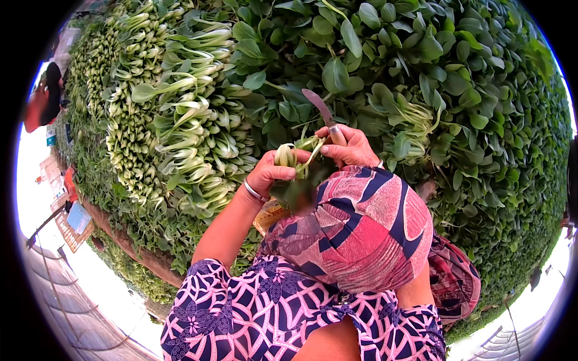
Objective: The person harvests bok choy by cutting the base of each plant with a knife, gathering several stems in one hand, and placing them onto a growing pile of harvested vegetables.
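My left hand [269,173] is closed around a small bok choy [285,155], its pale stem base showing above the fingers. Dark leaves of the plant hang below and are blurred. Just to the right, my right hand [354,148] grips the handle of a knife [319,107]. The knife's curved blade points up and to the left, away from the bok choy. The right thumb and fingertips also meet a green stalk at the plant's side. A patterned cap hides part of the right wrist and forearm.
Cut bok choy [195,114] lie in long rows to the left, pale stems exposed. Leafy plants [469,66] grow densely ahead and right, with pale stems [416,123] bared near my right hand. A yellow object [271,214] shows below my left hand. A person [42,102] is far left.
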Tool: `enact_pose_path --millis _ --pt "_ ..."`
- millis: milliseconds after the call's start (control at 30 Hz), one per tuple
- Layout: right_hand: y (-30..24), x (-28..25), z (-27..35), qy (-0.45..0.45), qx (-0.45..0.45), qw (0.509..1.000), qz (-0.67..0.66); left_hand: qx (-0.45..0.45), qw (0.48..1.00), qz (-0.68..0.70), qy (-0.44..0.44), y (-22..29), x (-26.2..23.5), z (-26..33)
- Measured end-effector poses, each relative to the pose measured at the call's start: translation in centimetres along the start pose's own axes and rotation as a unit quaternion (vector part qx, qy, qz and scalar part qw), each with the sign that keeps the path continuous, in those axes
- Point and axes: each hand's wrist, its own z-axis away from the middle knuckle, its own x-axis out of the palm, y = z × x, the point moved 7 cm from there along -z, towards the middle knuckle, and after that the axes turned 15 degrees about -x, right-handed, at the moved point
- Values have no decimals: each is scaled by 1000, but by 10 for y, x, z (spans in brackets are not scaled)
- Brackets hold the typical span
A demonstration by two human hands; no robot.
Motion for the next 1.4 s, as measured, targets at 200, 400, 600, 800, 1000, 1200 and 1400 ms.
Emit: enact_pose_path --millis 200,400,600,800,1000,1200,1400 --pt "14 -18 -1 38 2 998 55 5 1000 2 28 0 -11 -12" --pt "4 -44 8 181 6 983 -11 107 987 16 118 20 -49 -4" --pt "-82 -79 32 169 -106 980 -24 104 983 17 148 20 -64 -3" --pt "-142 -139 117 163 -26 969 182 99 982 -16 158 14 -65 -20" --pt "-128 -183 216 119 102 879 450 105 982 -47 150 34 -40 -30" --pt "-118 -230 276 168 167 829 506 113 947 -212 212 83 -17 -37" --pt "-72 -296 309 236 213 851 418 150 884 -381 226 149 46 -46"
